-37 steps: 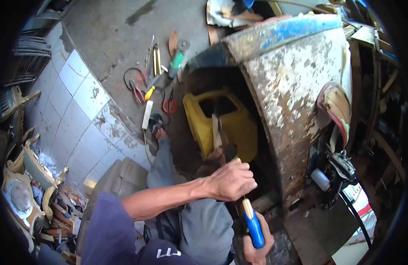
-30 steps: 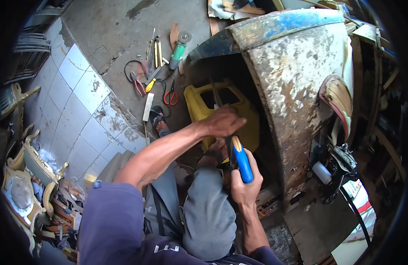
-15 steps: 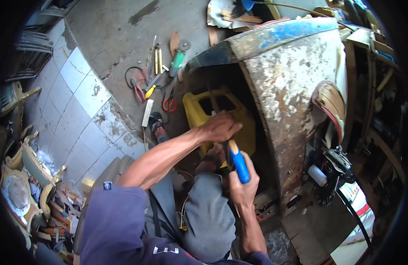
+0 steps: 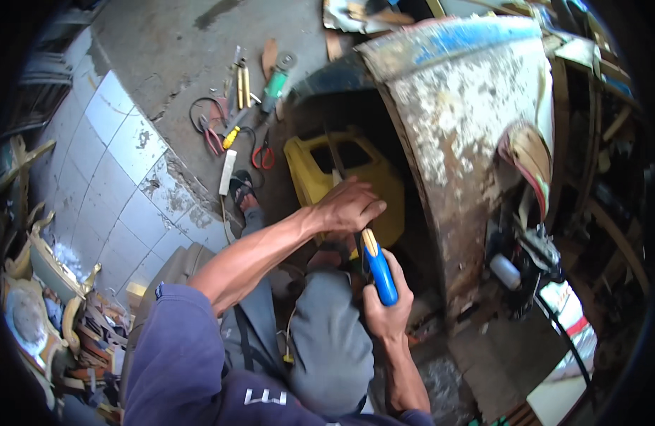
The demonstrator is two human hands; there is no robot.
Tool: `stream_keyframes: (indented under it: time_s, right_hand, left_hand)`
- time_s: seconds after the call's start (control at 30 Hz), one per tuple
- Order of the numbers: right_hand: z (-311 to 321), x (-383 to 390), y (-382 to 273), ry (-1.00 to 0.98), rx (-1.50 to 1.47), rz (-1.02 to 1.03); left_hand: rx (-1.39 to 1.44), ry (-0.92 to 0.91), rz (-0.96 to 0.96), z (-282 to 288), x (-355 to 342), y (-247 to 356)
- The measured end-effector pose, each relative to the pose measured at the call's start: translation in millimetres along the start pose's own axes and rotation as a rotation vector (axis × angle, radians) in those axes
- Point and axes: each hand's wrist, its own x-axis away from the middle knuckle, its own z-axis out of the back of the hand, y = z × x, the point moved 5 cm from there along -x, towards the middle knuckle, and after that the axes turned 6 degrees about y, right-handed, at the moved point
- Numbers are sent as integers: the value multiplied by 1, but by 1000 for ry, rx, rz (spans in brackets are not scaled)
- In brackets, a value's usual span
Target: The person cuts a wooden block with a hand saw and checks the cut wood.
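My right hand (image 4: 388, 302) is wrapped round a blue handle (image 4: 381, 275) with a pale, wood-coloured front end. Most of the tool beyond that handle is hidden, so its kind cannot be told. In front of it, my left hand (image 4: 344, 206) is closed over a thin, pale strip (image 4: 336, 165), which juts out past the fingers. Beneath the strip is a yellow plastic jerrycan (image 4: 310, 188) with dark openings cut in it. The tool's front end is close to my left fingertips. One of my feet shows in part below the left hand.
To the left on the concrete lie red-handled pliers (image 4: 212, 140), a yellow-handled screwdriver (image 4: 230, 136), red-handled scissors (image 4: 264, 157) and a green angle grinder (image 4: 275, 86). A large, worn panel (image 4: 448, 135) rises on the right. Scrap wood (image 4: 93, 326) is heaped at lower left.
The view has shifted slightly, so surroundings sit a little left and higher. My right hand with the blue handle has tilted and moved slightly back towards me; the left keeps its grip.
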Motion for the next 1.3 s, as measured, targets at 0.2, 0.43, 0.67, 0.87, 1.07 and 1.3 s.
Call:
stream_keyframes:
  time_s: [0.2,0.43,0.67,0.87,1.07,1.3]
  right_hand:
    - [74,82,-25,18,153,33]
    - [-14,-31,12,73,-106,134]
    - [-9,-32,11,14,-78,80]
    - [-12,-26,8,-19,-90,71]
    - [73,84,-19,-13,143,90]
    - [7,-13,18,32,-10,-1]
  left_hand:
    - [310,65,7,2,11,110]
    - [-126,110,16,23,-7,-22]
    - [6,622,547,35,50,-53]
    - [105,698,658,-1,54,-61]
    - [123,715,702,-1,58,-71]
    - [310,562,777,0,51,-75]
